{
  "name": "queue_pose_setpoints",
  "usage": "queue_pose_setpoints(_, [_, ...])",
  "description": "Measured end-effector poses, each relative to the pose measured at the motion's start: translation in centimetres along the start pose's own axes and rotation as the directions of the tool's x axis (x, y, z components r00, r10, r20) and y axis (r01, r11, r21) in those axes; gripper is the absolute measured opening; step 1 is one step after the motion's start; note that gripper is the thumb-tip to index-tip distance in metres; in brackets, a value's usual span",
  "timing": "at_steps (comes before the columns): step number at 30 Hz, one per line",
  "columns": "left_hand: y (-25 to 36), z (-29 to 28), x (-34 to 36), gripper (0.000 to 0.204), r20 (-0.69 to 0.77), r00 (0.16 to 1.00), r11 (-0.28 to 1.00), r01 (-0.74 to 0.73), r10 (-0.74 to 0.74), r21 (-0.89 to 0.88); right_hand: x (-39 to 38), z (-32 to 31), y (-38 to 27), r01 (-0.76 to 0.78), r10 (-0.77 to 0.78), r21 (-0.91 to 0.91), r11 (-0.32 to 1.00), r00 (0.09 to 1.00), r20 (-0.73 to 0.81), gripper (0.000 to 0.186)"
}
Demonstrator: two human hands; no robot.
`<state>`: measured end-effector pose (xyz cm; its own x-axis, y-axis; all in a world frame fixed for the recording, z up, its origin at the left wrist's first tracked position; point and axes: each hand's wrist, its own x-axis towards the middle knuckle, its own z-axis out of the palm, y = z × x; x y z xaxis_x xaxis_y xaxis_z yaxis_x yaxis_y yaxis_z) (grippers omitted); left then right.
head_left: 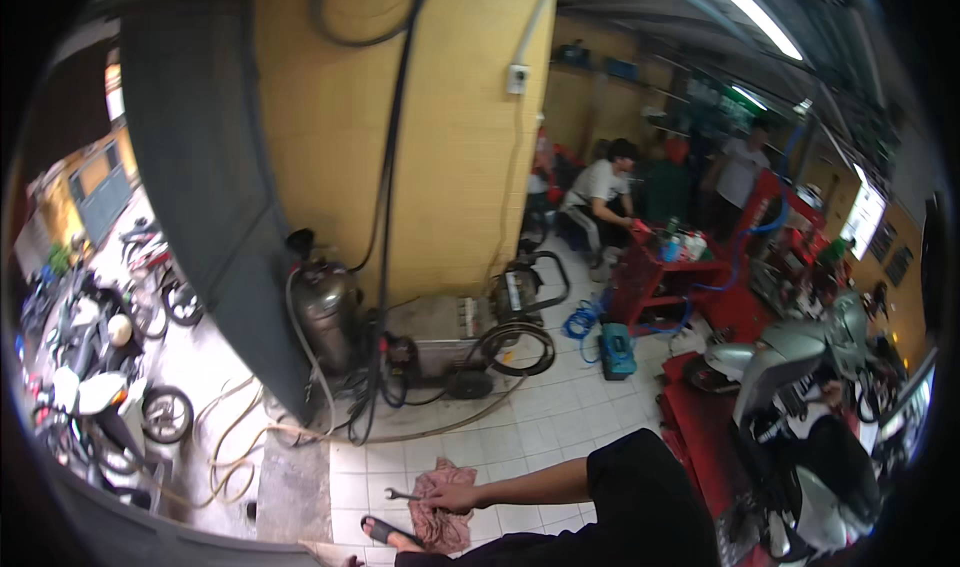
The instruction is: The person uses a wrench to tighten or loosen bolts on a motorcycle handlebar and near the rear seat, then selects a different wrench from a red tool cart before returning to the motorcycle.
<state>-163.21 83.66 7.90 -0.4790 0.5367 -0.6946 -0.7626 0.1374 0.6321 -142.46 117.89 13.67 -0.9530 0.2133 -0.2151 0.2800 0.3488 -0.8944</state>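
Observation:
My right hand (452,498) reaches in from the right past a black sleeve, low over the white tiles. Its fingers are closed around a metal wrench (401,494), whose open jaw points left. A reddish, patterned cloth (446,535) hangs or lies under and around the same hand; whether the fingers grip it too I cannot make out. Just left of the cloth is my foot in a dark sandal (376,528). My left hand cannot be made out; a small skin-coloured shape at the lower edge is too cut off to name.
A metal tank (325,307) and a compressor-like machine (440,332) stand by the yellow wall, with hoses (430,435) across the floor. A teal case (617,352) sits farther right. A silver scooter (790,367) stands on a red lift. Two people are beyond; motorbikes (95,357) crowd the left.

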Motion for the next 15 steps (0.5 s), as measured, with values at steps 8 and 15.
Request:
queue_pose_setpoints(8, [28.1, 0.9, 23.6, 0.031, 0.027, 0.992, 0.894, -0.12, 0.12, 0.431, 27.6, -5.5, -11.8, -0.345, 0.549, 0.808, 0.478, 0.835, 0.031, 0.033])
queue_pose_setpoints(15, [46.8, -0.5, 29.6, 0.028, 0.064, 0.981, 0.955, -0.195, 0.185, 0.222, 45.1, -4.7, -16.2, -0.498, 0.411, 0.629, 0.597, 0.863, 0.294, 0.032])
